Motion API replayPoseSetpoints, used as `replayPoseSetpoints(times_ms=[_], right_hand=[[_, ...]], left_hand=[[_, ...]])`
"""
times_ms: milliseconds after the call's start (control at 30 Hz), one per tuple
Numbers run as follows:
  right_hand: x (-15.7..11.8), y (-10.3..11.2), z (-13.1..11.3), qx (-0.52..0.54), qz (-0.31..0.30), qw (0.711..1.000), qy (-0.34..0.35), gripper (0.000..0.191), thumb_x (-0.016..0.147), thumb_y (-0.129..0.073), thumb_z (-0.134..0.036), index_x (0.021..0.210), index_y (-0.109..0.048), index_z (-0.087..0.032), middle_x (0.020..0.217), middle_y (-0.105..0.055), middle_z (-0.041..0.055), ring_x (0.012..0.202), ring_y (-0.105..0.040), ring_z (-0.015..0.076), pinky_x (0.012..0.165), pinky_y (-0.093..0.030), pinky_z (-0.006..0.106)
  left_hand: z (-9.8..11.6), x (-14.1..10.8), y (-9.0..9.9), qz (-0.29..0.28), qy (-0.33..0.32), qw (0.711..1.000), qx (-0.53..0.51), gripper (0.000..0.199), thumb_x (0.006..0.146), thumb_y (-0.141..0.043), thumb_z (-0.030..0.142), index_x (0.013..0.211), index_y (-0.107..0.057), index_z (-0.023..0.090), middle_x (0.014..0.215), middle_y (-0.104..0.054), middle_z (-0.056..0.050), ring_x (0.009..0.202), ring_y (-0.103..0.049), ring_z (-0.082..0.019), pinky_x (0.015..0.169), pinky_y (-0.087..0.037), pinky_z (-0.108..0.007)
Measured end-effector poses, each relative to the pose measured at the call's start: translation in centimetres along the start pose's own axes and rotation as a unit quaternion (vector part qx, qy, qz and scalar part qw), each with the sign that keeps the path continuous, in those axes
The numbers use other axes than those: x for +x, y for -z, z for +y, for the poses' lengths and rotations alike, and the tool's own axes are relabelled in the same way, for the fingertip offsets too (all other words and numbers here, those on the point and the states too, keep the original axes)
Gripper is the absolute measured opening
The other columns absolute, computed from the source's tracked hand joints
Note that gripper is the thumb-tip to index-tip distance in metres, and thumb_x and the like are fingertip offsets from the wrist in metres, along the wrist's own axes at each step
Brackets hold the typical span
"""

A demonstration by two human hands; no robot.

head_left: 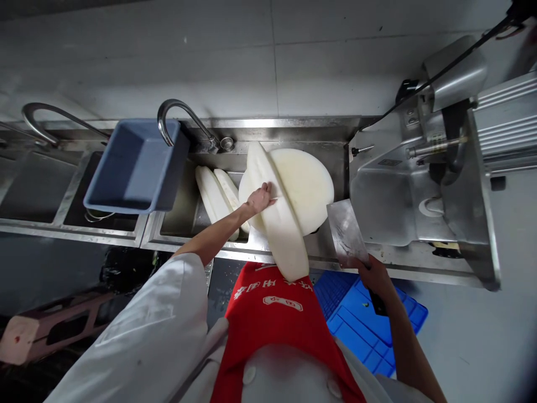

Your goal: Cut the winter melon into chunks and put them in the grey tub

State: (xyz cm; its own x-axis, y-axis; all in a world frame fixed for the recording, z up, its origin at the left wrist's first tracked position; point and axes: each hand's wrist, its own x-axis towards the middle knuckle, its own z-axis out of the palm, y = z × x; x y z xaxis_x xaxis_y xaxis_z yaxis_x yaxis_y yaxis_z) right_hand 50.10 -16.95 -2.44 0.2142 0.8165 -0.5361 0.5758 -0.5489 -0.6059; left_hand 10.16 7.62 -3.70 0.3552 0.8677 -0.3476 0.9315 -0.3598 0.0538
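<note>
A long, pale peeled gourd (282,224) lies slantwise across a round white cutting board (312,187), its near end reaching over the counter edge by the red apron. My left hand (260,198) rests on the gourd's upper middle, its fingers curled together against the surface. My right hand (375,277) is wrapped round the dark handle of a cleaver (346,232), whose broad blade is to the right of the board, apart from the gourd. Two more pale peeled pieces, one wider (212,196) and one narrower (229,190), lie in the sink left of the board.
A blue-grey tub (126,204) sits over the sinks at left, beside a curved faucet (180,104). A metal slicing machine (482,196) stands at right. Blue plastic crates (364,319) are below the counter. A pinkish stool (25,336) is at lower left.
</note>
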Motion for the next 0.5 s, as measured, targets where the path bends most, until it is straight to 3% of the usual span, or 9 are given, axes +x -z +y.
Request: replayPoseSetpoints(times_ms=[100, 167, 500], right_hand=[[0.3, 0.1, -0.2, -0.008, 0.006, 1.000, -0.002, 0.036, 0.081, -0.063, -0.050, 0.089, -0.073, -0.016, 0.057, -0.063, 0.0024, 0.063, -0.064, 0.0225, 0.058, -0.044, 0.027], [0.5, 0.1, -0.5, -0.010, 0.008, 1.000, 0.003, 0.035, 0.081, -0.063, -0.050, 0.087, -0.072, -0.017, 0.059, -0.065, 0.0030, 0.065, -0.064, 0.0227, 0.059, -0.045, 0.027], [-0.3, -0.2, -0.2, -0.007, 0.024, 1.000, 0.014, 0.037, 0.079, -0.062, -0.052, 0.089, -0.076, -0.019, 0.065, -0.069, 0.0054, 0.072, -0.069, 0.0264, 0.062, -0.049, 0.030]], left_hand=[[-0.2, 0.9, 0.2, -0.007, -0.018, 0.999, 0.045, 0.052, 0.102, -0.042, 0.016, 0.152, -0.037, 0.001, 0.135, -0.052, -0.028, 0.114, -0.065, -0.035, 0.089, -0.054, -0.040], [-0.4, 1.5, 0.3, -0.005, -0.022, 0.998, 0.063, 0.050, 0.098, -0.036, 0.004, 0.148, -0.042, 0.003, 0.134, -0.052, -0.027, 0.113, -0.066, -0.033, 0.088, -0.055, -0.040], [-2.0, 4.4, 1.4, 0.026, 0.010, 0.998, 0.063, 0.042, 0.095, -0.034, -0.001, 0.132, -0.054, 0.004, 0.125, -0.055, -0.024, 0.113, -0.066, -0.031, 0.090, -0.055, -0.041]])
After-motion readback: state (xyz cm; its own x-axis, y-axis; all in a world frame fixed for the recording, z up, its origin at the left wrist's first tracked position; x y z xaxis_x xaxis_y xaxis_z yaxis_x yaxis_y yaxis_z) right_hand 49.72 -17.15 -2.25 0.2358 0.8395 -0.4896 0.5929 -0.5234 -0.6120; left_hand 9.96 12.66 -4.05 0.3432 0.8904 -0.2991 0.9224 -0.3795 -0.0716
